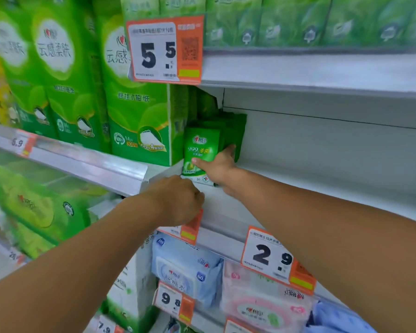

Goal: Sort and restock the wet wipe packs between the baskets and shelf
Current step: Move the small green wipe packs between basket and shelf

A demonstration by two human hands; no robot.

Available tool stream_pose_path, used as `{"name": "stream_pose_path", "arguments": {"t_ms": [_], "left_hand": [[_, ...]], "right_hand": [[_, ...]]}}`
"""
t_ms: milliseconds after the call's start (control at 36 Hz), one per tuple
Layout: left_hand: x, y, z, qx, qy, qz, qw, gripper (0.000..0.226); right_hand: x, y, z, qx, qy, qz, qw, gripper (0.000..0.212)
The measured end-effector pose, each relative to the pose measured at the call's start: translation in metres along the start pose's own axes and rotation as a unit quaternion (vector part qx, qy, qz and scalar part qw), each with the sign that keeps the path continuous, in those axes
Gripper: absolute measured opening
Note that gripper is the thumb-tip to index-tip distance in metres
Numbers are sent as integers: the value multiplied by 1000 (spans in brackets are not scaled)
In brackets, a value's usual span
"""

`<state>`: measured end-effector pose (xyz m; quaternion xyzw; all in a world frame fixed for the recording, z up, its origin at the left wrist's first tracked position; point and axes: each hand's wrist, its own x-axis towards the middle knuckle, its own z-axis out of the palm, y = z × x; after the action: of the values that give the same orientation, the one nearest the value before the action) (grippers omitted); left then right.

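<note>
A row of small green wet wipe packs stands upright at the left end of the white middle shelf. My right hand grips the front packs, thumb across the face of the first one, fingers reaching along the row's right side. My left hand is at the shelf's front edge just below the packs, fingers curled over the top of an orange price tag. Whether it pinches the tag cannot be told.
Tall green tissue bundles stand left of the packs. The shelf to the right of them is bare. Blue and pink wipe packs hang below, behind price tags 2.9 and 9.8. A 5.5 tag hangs above.
</note>
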<state>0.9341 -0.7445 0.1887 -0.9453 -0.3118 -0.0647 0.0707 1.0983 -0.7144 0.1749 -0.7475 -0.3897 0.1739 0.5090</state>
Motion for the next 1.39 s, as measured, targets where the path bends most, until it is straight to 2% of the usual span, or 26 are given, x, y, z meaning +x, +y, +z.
{"name": "stream_pose_path", "arguments": {"t_ms": [111,222,361,389,472,528,583,639,667,722,750,806,861,889,944,1028,1111,1167,1222,1306,1389], "left_hand": [[-1,3,-4,47,-27,16,998,55],[-5,10,-8,49,-20,13,999,36],[-6,10,-8,-3,-45,-24,999,38],[-6,10,-6,-17,-45,-34,998,35],[-12,13,-8,-32,-35,-45,998,32],[-24,16,-5,-39,-19,-45,998,36],[-43,19,6,-103,96,-56,988,41],[-76,29,20,-205,271,-51,939,42],[-98,41,31,-250,328,-40,910,37],[-145,69,61,-306,358,-28,882,24],[-169,85,81,-330,330,-33,884,21],[-215,117,127,-370,189,-71,907,20],[-254,145,167,-352,-27,-95,931,25],[-272,156,181,-312,-122,-81,939,31],[-301,170,196,-247,-220,-29,943,45],[-332,172,202,-240,-253,-13,937,68],[-349,163,210,-266,-275,-71,921,91],[-350,163,214,-322,-254,-169,896,97],[-345,165,216,-358,-241,-238,870,91],[-337,169,219,-390,-270,-271,837,84],[-337,174,226,-390,-303,-278,824,100]], "right_hand": [[-4,4,-4,-44,-40,43,997,130],[2,14,-11,-29,-59,54,996,160],[13,29,-19,-12,-76,62,995,172],[3,22,-24,-11,-84,63,994,162],[-31,1,-41,-25,-101,52,993,92],[-55,-5,-58,-45,-100,20,994,71],[-91,-14,-76,-87,-73,-43,993,68],[-148,-11,-96,-93,-9,-127,987,51],[-183,-5,-105,-71,31,-177,981,38],[-256,15,-119,-8,116,-246,962,17],[-289,35,-117,4,143,-248,958,10],[-346,88,-103,-24,131,-187,973,2],[-396,156,-85,-75,21,-61,995,7],[-422,190,-78,-113,-51,19,992,16],[-471,242,-71,-185,-141,122,965,43],[-515,273,-70,-188,-160,206,947,88],[-519,272,-64,-183,-195,264,927,117],[-513,280,-61,-118,-157,322,926,120],[-508,296,-62,-3,-88,410,908,115],[-509,315,-58,114,-50,473,872,123],[-507,285,-51,135,-47,505,851,137]]}}
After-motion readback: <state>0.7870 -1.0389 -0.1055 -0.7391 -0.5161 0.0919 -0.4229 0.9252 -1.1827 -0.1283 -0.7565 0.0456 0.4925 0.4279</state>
